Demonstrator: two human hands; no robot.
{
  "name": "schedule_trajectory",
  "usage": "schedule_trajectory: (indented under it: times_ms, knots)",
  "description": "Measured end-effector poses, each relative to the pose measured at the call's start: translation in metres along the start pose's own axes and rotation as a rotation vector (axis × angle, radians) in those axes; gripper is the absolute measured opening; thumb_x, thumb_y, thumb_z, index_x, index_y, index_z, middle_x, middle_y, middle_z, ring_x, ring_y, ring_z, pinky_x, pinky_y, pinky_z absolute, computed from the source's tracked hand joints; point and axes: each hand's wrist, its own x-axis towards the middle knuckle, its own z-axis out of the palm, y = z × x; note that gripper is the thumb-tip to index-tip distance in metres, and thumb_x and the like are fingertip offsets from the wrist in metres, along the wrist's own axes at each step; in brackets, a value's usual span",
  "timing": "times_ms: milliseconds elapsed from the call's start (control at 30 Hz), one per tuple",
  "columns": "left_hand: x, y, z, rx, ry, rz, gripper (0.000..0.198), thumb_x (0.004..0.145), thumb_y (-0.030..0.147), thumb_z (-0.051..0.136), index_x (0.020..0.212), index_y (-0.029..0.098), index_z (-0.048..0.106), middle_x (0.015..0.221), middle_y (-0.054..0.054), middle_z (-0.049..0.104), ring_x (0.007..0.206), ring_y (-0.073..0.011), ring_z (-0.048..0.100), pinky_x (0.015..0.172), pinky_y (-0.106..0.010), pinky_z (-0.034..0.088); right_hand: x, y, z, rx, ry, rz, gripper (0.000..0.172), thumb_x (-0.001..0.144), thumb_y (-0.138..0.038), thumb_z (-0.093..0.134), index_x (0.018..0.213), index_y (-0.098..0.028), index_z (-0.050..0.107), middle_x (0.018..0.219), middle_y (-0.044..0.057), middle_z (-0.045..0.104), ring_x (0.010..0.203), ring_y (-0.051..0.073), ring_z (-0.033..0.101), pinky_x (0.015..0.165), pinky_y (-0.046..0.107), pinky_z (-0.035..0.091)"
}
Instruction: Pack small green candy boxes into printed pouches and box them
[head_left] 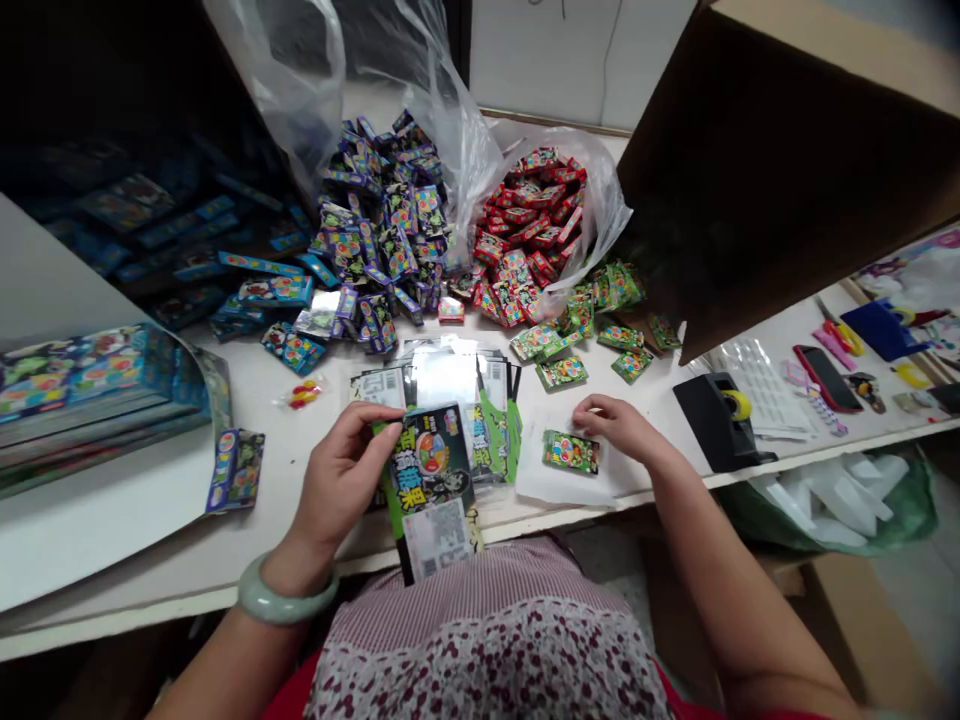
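Observation:
My left hand [346, 470] is closed on a black and green candy pouch [431, 450], thumb on the front and fingers behind. The pouch has a colour wheel, large yellow lettering and a pale label panel, and it tilts over the table's front edge. More flat pouches [495, 420] lie in overlapping piles just behind it. My right hand [619, 428] has its fingers curled together at the upper edge of a small green candy box [571, 453]. That box rests on a white sheet [536, 475]; the fingertips partly hide the contact.
Purple boxes [401, 230] and red boxes [529, 225] are heaped at the back beside clear plastic bags. Loose green boxes [561, 372] lie in front. Cartons stand left and right [750, 180]. A black tape dispenser [716, 420] and a phone [826, 378] are at right.

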Motion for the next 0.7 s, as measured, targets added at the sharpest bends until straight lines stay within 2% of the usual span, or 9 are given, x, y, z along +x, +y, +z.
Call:
schedule_trajectory:
  times_ms: [67, 133, 233, 333, 467, 600, 700]
  knots:
    - [0.0, 0.002, 0.004, -0.014, 0.023, 0.029, 0.01, 0.084, 0.029, 0.062, 0.091, 0.021, 0.062, 0.088, -0.001, 0.06, 0.082, -0.0165, 0.058, 0.073, -0.027, 0.048, -0.004, -0.022, -0.006, 0.057, -0.042, -0.044, 0.025, 0.08, -0.043, 0.059, 0.075, -0.018, 0.06, 0.071, 0.001, 0.063, 0.066, 0.015, 0.059, 0.061, 0.028, 0.049]
    - [-0.001, 0.005, 0.008, -0.029, 0.032, 0.066, 0.009, 0.083, 0.026, 0.063, 0.09, 0.021, 0.061, 0.086, -0.001, 0.06, 0.081, -0.0157, 0.057, 0.072, -0.027, 0.047, -0.005, -0.058, -0.004, 0.091, -0.116, -0.184, 0.024, 0.081, -0.043, 0.061, 0.076, -0.019, 0.061, 0.074, 0.001, 0.062, 0.069, 0.015, 0.058, 0.066, 0.029, 0.048]
    - [-0.004, 0.01, 0.01, -0.048, 0.004, 0.105, 0.006, 0.084, 0.022, 0.062, 0.089, 0.02, 0.06, 0.084, -0.001, 0.059, 0.081, -0.0155, 0.056, 0.072, -0.027, 0.045, -0.001, -0.124, 0.015, 0.098, -0.252, -0.479, 0.018, 0.084, -0.037, 0.061, 0.075, -0.022, 0.063, 0.084, 0.003, 0.065, 0.079, 0.016, 0.059, 0.076, 0.031, 0.048]
    - [-0.008, 0.015, 0.008, -0.076, -0.012, 0.139, 0.004, 0.085, 0.02, 0.061, 0.089, 0.02, 0.059, 0.085, -0.002, 0.058, 0.082, -0.0156, 0.056, 0.073, -0.028, 0.044, 0.01, -0.172, 0.045, 0.081, -0.403, -0.59, 0.017, 0.084, -0.036, 0.06, 0.073, -0.023, 0.064, 0.081, 0.003, 0.065, 0.075, 0.016, 0.059, 0.07, 0.031, 0.048]
    - [-0.011, 0.019, 0.001, -0.113, -0.032, 0.142, 0.004, 0.088, 0.021, 0.056, 0.089, 0.019, 0.059, 0.085, -0.002, 0.057, 0.081, -0.0156, 0.055, 0.072, -0.029, 0.044, 0.027, -0.193, 0.071, -0.079, -0.547, -0.498, 0.016, 0.081, -0.035, 0.062, 0.072, -0.021, 0.064, 0.066, 0.001, 0.063, 0.06, 0.013, 0.055, 0.055, 0.026, 0.045]
    - [-0.01, 0.016, -0.001, -0.147, -0.043, 0.133, 0.008, 0.089, 0.024, 0.054, 0.087, 0.018, 0.059, 0.084, -0.002, 0.057, 0.079, -0.0148, 0.054, 0.071, -0.028, 0.043, 0.03, -0.2, 0.074, -0.182, -0.606, -0.34, 0.017, 0.082, -0.034, 0.061, 0.075, -0.019, 0.064, 0.066, 0.002, 0.065, 0.059, 0.013, 0.057, 0.054, 0.026, 0.043]
    - [-0.01, 0.013, 0.003, -0.156, -0.007, 0.135, 0.011, 0.084, 0.028, 0.064, 0.085, 0.019, 0.059, 0.083, -0.001, 0.057, 0.078, -0.0147, 0.054, 0.072, -0.029, 0.043, 0.027, -0.205, 0.073, -0.181, -0.597, -0.288, 0.016, 0.08, -0.034, 0.064, 0.073, -0.019, 0.063, 0.068, 0.003, 0.067, 0.062, 0.015, 0.06, 0.056, 0.027, 0.044]
